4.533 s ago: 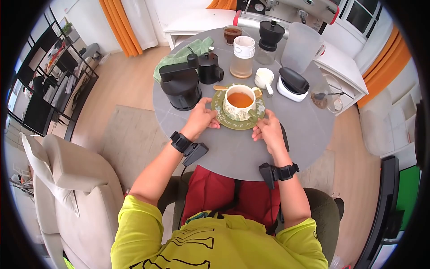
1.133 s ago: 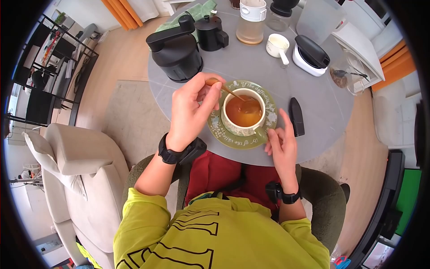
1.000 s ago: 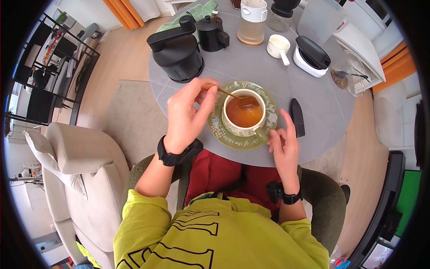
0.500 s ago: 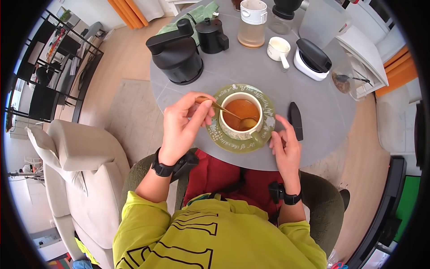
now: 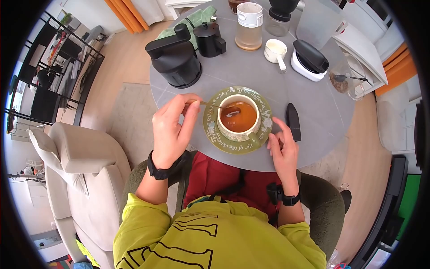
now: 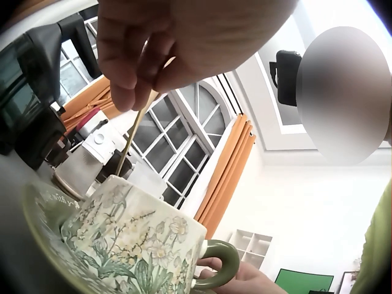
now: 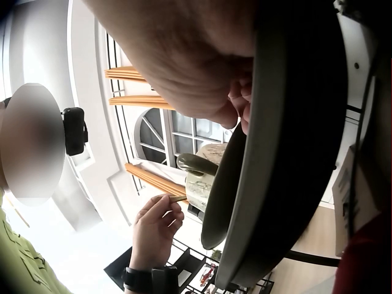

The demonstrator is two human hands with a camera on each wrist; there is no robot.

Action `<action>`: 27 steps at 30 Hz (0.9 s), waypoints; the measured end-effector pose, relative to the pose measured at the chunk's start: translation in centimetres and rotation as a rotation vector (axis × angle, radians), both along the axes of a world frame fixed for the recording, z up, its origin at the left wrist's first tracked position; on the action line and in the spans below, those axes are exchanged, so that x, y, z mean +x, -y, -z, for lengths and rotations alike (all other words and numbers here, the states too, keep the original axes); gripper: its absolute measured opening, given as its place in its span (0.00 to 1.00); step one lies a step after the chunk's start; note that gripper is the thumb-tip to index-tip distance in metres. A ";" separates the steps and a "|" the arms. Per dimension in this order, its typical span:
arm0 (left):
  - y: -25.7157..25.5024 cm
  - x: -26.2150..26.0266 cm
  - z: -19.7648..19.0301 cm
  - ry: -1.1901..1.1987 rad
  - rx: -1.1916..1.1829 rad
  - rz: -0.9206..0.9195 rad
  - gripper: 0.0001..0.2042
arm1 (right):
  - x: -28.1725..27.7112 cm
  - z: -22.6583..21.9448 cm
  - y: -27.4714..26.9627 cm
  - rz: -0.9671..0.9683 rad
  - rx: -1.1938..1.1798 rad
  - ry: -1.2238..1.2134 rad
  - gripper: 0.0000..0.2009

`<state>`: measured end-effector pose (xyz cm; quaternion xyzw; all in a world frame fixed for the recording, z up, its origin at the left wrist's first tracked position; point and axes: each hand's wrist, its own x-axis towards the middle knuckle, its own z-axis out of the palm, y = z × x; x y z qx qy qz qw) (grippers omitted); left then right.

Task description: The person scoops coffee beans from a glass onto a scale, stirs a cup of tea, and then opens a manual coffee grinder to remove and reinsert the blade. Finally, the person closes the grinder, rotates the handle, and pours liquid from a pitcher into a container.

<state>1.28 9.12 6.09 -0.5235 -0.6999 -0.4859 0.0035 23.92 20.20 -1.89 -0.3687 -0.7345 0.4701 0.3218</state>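
A flowered cup (image 5: 238,115) of amber liquid stands on a green saucer (image 5: 214,134) near the table's front edge. My left hand (image 5: 172,127) pinches the end of a gold spoon (image 5: 210,105), whose bowl dips into the liquid. In the left wrist view the spoon (image 6: 130,138) slants down behind the rim of the cup (image 6: 138,236). At the saucer's right edge is my right hand (image 5: 285,150), thumb and fingers loosely bent. The right wrist view shows its fingertips by the rim of the saucer (image 7: 222,208); whether they touch it is unclear.
Behind the saucer stand a black grinder-like appliance (image 5: 175,62), a black pot (image 5: 209,39), a white-topped glass container (image 5: 249,27) and a small white handled cup (image 5: 275,51). A black-and-white device (image 5: 309,60) stands right of these. A black elongated object (image 5: 293,122) lies right of the saucer.
The left hand has moved left and slightly down, and the spoon's bowl has shifted from the cup's right side to its upper left. The right hand stays by the saucer.
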 end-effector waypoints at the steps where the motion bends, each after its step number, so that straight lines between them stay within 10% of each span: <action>1: 0.3 0.0 -0.1 0.027 -0.028 0.003 0.03 | 0.0 0.0 0.0 0.000 0.004 -0.001 0.19; 11: -0.3 1.2 1.5 0.344 -0.033 0.105 0.05 | 0.1 0.0 0.5 0.014 0.027 0.009 0.19; 27: 1.6 0.4 0.4 -0.093 -0.032 -0.027 0.04 | 0.4 0.2 1.3 0.019 -0.001 0.004 0.19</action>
